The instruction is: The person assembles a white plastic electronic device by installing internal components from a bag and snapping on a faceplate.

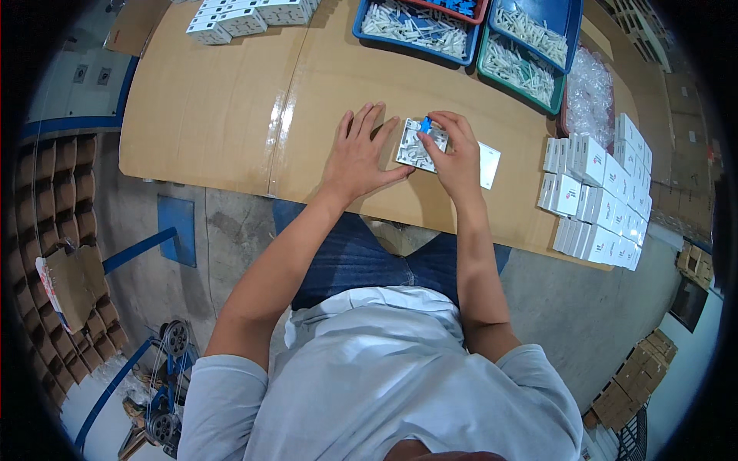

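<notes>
A small white square open box (416,157) lies on the cardboard-covered table in front of me, with small white pieces inside it. My right hand (457,154) is over its right side, thumb and fingers pinching a small blue plastic piece (425,125) at the box's far edge. The fingers partly cover the piece, so its exact shape is hidden. Left of the box, my left hand (357,157) rests with fingers spread, its thumb reaching to the box's near left corner. A flat white panel (489,165) lies just right of my right hand.
Blue (411,48) and green bins (516,88) of white plastic pieces stand at the far side, near a red tray (465,9) with blue pieces. Bagged clear plastic (589,96) sits beside them. White boxes are stacked at the right (603,200) and far left (246,17).
</notes>
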### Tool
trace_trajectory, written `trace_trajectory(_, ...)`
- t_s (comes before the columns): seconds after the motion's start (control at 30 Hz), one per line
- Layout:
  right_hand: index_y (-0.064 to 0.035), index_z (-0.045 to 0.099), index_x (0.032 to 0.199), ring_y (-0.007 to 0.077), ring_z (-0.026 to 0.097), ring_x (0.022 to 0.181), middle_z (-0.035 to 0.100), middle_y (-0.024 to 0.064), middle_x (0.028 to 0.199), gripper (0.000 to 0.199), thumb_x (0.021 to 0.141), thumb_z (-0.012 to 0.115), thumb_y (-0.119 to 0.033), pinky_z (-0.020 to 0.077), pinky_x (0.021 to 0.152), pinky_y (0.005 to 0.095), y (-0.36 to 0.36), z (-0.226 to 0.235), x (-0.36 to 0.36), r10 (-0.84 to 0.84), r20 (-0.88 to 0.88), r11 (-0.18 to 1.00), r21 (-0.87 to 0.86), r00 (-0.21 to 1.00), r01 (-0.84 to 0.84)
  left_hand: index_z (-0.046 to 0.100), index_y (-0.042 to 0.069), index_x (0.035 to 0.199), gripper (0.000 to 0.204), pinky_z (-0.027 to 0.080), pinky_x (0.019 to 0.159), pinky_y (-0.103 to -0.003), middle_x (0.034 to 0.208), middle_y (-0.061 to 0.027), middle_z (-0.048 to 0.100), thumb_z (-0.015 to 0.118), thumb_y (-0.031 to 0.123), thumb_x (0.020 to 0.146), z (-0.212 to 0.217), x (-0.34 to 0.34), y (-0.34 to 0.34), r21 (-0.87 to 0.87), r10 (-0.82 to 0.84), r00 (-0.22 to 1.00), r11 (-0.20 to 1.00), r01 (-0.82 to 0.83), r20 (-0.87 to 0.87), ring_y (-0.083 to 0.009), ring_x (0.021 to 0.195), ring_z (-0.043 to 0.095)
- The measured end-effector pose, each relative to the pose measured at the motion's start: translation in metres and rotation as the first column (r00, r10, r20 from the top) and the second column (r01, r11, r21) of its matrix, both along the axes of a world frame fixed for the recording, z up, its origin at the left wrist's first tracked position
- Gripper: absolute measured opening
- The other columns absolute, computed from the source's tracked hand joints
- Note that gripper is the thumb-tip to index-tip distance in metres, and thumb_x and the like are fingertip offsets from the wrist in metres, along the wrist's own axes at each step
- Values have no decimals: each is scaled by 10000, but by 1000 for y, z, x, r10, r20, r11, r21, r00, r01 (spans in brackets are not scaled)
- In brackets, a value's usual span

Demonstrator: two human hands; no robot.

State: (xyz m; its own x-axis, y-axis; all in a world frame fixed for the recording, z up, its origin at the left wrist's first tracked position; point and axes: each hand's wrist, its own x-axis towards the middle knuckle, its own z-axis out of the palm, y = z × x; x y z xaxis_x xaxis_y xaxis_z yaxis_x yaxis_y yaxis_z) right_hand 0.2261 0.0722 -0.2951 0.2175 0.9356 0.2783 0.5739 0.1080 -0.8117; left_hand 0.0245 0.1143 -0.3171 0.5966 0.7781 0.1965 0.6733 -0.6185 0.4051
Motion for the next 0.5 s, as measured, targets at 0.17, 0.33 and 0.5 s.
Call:
trace_trajectory(0.17, -17, 714, 1188, 292, 656, 1129, 661, 135, 1228, 358, 848, 801, -88, 521, 951, 364, 1, -10, -6, 40, 126, 997, -65, 991, -32, 558, 99, 1446, 899, 230, 1235, -556, 1554, -168, 425, 747, 663, 772, 0, -1, 0, 12, 5, 999, 1000, -6, 34, -321, 1500, 339)
trace_trajectory(0.33, -26, 718, 1189, 308, 639, 1156, 654, 134, 1241, 361, 845, 801, -97, 510, 973, 381, 5, -14, -8, 24, 160, 998, -65, 987, -13, 560, 95, 1443, 886, 235, 1231, -559, 1551, -172, 427, 746, 651, 778, 0, -1, 0, 14, 1, 999, 1000, -2, 38, -322, 1496, 344)
trace_trajectory(0.5, -34, 720, 1188, 320, 639, 1152, 654, 137, 1237, 358, 845, 800, -102, 509, 974, 388, 6, -17, -7, 38, 189, 997, -78, 981, -24, 564, 94, 1437, 873, 239, 1228, -563, 1548, -174, 428, 745, 644, 784, 1, 0, 0, 5, 1, 999, 1000, -1, 38, -322, 1492, 349)
